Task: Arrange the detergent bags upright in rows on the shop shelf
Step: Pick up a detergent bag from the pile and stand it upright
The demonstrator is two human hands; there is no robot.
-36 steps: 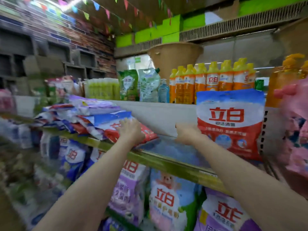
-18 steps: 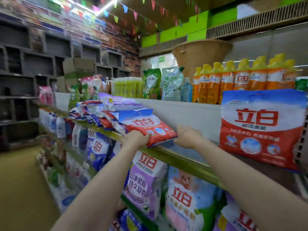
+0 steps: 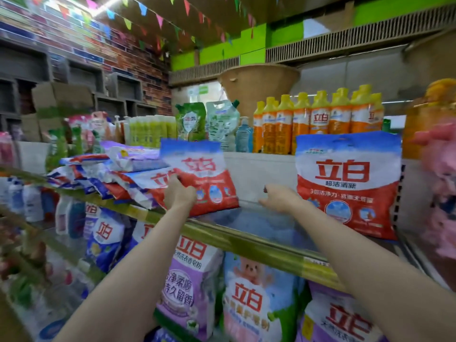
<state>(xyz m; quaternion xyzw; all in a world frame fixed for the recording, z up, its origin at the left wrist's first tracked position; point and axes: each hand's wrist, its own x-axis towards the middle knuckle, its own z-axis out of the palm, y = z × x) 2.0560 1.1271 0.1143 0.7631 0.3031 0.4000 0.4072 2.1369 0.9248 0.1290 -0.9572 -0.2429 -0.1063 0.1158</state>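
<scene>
My left hand [image 3: 179, 195] grips the lower edge of a red, white and blue detergent bag [image 3: 199, 172], which leans tilted up off a heap of flat-lying bags [image 3: 98, 174] on the shelf [image 3: 246, 239]. My right hand [image 3: 278, 197] hovers over the bare shelf surface to the right of that bag, fingers loosely curled, holding nothing. Another bag of the same kind [image 3: 348, 183] stands upright at the right end of the shelf, against the back panel.
Orange dish-soap bottles [image 3: 318, 119], green refill pouches [image 3: 207, 122] and pale green bottles stand on the ledge behind. Purple and blue detergent bags [image 3: 190, 287] fill the shelf below. Pink packs [image 3: 441, 188] crowd the right edge. An aisle floor runs at lower left.
My left hand has tipped the top bag from lying flat on the heap to nearly upright. My right hand has come off the shelf's back and shifted slightly right.
</scene>
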